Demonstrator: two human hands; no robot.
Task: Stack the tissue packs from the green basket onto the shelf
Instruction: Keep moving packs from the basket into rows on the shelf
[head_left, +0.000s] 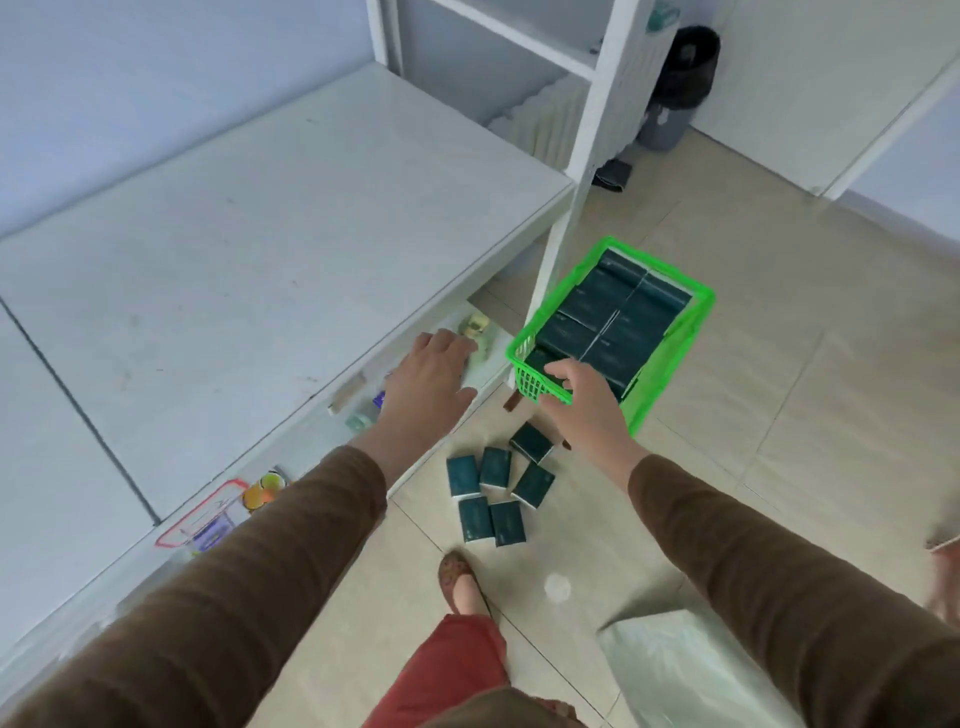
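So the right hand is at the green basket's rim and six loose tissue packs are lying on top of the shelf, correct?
Not quite. The right hand is at the green basket rim, but the six loose tissue packs lie on the floor tiles below it, not on the shelf. The head view shows this.

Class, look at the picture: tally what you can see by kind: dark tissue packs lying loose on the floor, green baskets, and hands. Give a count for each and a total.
Loose tissue packs on the floor: 6
Green basket: 1
Hands, left hand and right hand: 2
Total: 9
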